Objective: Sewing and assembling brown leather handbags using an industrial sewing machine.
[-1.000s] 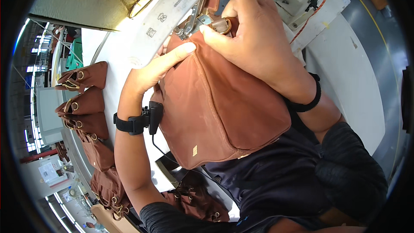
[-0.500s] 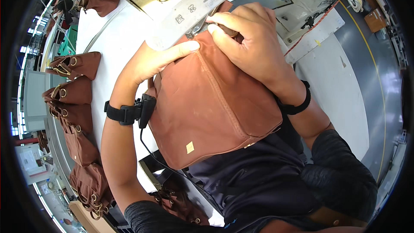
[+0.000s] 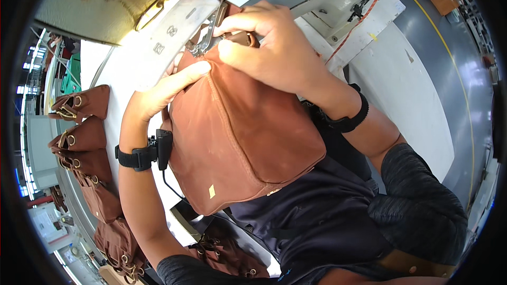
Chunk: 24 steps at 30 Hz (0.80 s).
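A brown bag (image 3: 211,142) with a raised seam down its middle and a small yellow tag lies across my front, its top edge at a sewing machine's presser foot (image 3: 199,47). My left hand (image 3: 171,87) grips the bag's upper left edge, thumb on top by the seam and the other fingers mostly hidden beneath. On the other side of the seam, my right hand (image 3: 266,47) pinches the bag's top edge close to the presser foot, beside a gold-coloured ring. A clear plastic guard (image 3: 169,37) covers part of the machine's working area.
The sewing machine's head (image 3: 105,2) overhangs the upper left. Several brown bags (image 3: 87,140) with gold rings line the left, and more brown pieces (image 3: 227,250) lie below by my lap. A red cord (image 3: 364,13) runs at the right. Beyond the white table (image 3: 406,100) is a grey floor.
The bag and both hands appear shifted left and slightly down in view. More of the machine head shows. Both hands keep their hold on the bag.
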Each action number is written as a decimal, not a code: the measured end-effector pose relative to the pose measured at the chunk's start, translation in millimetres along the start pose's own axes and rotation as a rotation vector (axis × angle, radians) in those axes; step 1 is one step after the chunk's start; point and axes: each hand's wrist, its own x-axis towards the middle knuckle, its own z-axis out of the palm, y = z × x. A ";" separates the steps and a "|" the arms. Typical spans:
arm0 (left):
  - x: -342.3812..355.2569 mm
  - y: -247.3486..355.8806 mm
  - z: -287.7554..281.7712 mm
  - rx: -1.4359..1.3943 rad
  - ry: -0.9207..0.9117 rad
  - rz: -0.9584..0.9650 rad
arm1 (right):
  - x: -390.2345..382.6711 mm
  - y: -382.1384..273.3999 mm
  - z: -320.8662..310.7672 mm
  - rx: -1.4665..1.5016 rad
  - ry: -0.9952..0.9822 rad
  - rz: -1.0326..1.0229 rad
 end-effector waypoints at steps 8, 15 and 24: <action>5.5 -7.5 -24.8 0.352 -0.055 0.154 | -5.5 -19.4 7.7 0.364 -0.074 0.282; 7.9 -8.0 -16.7 0.277 -0.031 0.222 | -13.4 -10.3 7.2 -0.337 0.132 -0.048; -1.2 9.3 -11.2 0.185 -0.058 -0.091 | -7.3 -4.5 13.5 -0.381 0.098 -0.067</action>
